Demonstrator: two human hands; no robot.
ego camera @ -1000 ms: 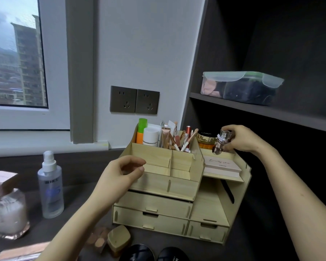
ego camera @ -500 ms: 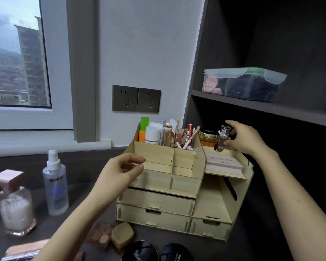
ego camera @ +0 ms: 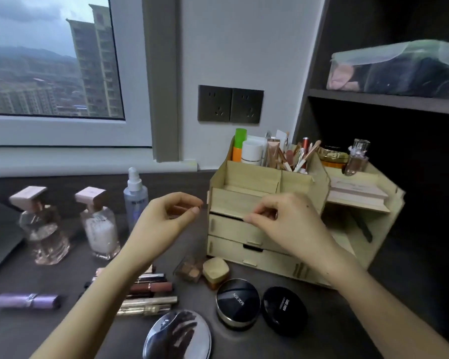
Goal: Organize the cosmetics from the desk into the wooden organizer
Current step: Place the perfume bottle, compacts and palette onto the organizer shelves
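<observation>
Right hand at the drawer, fingers clamped on its lip, probably opening storage. Left hand hovers empty, fingers loosely curled, ready for lipsticks near the surface front edge.

We can read only "AGE 20'S", in white on the lid of the black compact on the tabletop, while the print on the second compact, the spray bottle and the palette is too blurred.
</observation>
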